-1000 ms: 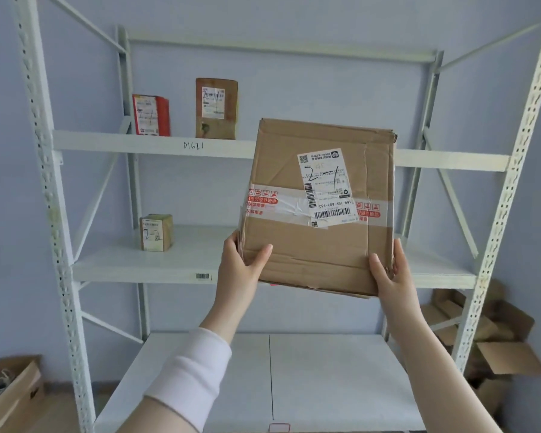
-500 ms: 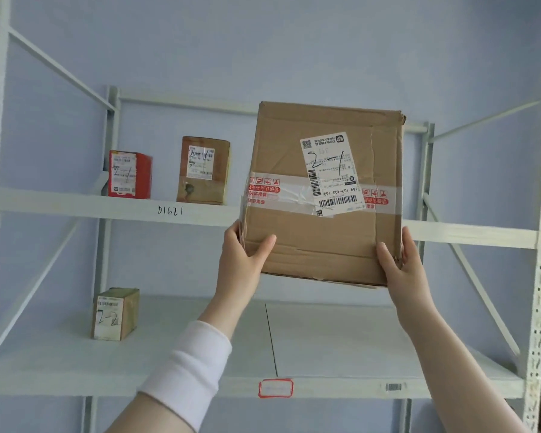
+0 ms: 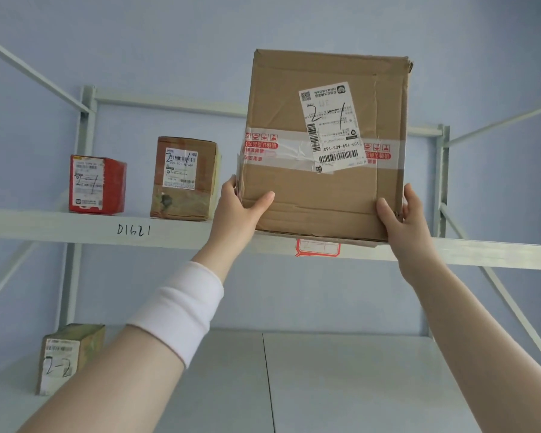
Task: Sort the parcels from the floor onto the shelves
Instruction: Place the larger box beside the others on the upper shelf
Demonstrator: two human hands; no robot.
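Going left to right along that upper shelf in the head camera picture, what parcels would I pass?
Red box marked 2-1 → small brown box marked 2-1 → large cardboard parcel marked 2-1, held at the shelf edge by the left hand and right hand.

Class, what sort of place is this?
Probably a parcel sorting storeroom: a metal rack shelf marked D1621, labelled parcels like the red box, and a large taped carton being shelved.

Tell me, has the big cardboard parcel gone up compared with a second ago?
Yes. The large cardboard parcel has risen: its bottom edge, earlier level with the middle shelf, now sits at the upper shelf marked D1621.
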